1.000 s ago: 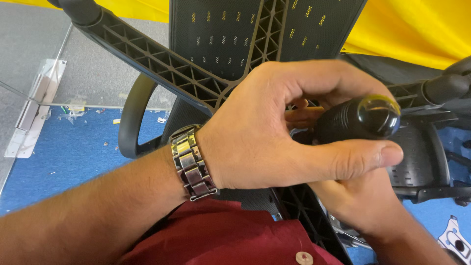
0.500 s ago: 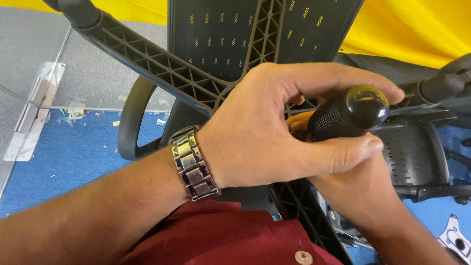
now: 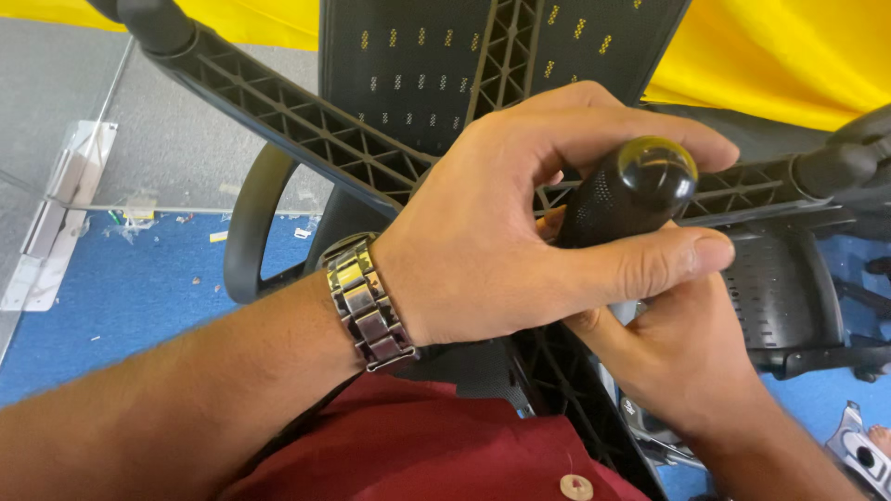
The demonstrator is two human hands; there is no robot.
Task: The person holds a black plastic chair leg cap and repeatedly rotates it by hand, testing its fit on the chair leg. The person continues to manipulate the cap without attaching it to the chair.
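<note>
Left hand (image 3: 492, 218) reaches in from the lower left, back of hand toward the camera, metal-link wristwatch (image 3: 367, 301) on the wrist. Fingers curled over the top and thumb pressed along the underside: closed grip around a black screwdriver handle (image 3: 626, 190). The handle is textured, with a rounded glossy butt end. It lies between the left index finger above and the left thumb below, butt end projecting up and to the right just past the fingertips. A sliver of orange shows beside the handle, inside the left palm; cannot tell what it is.

Right hand (image 3: 682, 357) sits directly beneath the left thumb, touching it, coming up from the lower right. Its fingers are tucked under the left hand and hidden; cannot tell whether it grips anything.

Behind both hands: black ribbed plastic chair base (image 3: 306, 130), its arms running up-left and right from beneath the left knuckles. Black perforated chair seat (image 3: 784, 297) just right of the right hand. Blue floor (image 3: 121, 288) left of the left forearm. Yellow sheet (image 3: 780, 56) above the fingertips. Maroon shirt (image 3: 436, 445) below the left wrist.
</note>
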